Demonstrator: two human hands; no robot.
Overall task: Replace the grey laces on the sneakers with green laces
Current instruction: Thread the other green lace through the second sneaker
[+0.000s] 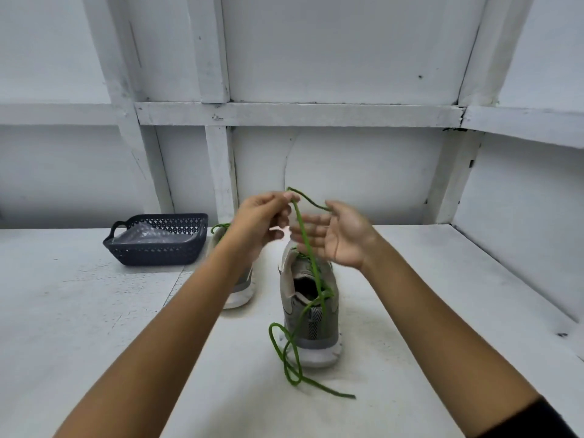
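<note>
At the far left of the white, scuffed table (94, 311) stands a dark rectangular plastic basket (158, 257) with lattice-pierced walls and a loop handle; a crinkled clear plastic sheet (155, 235) lies inside it. Just right of the basket is the farther sneaker (243, 284), grey with a thick white sole. It is mostly hidden behind the left forearm, and a bit of green lace shows at its top.

The left hand (264, 222) is raised above the table, its thumb and forefinger pinching the green lace (311, 263) near its upper end. The lace is a round, rope-like cord. From the pinch it runs taut down into the open collar of the nearer sneaker (311, 324), which stands heel toward the camera. That sneaker is grey mesh with a white sole, a chevron-patterned strip down the heel and a pale curved stripe on its side. Any lettering is too small to read.

The lace's other length spills from the collar and loops on the table at the shoe's near-left, its tip lying toward the camera.

The right hand (335, 235) is just beside the left, palm turned inward, fingers spread and blurred. The short free tail of the lace arches over from the pinch to its thumb side — whether it touches there I cannot tell.

Behind stands a white-painted panelled wall (347, 58).
</note>
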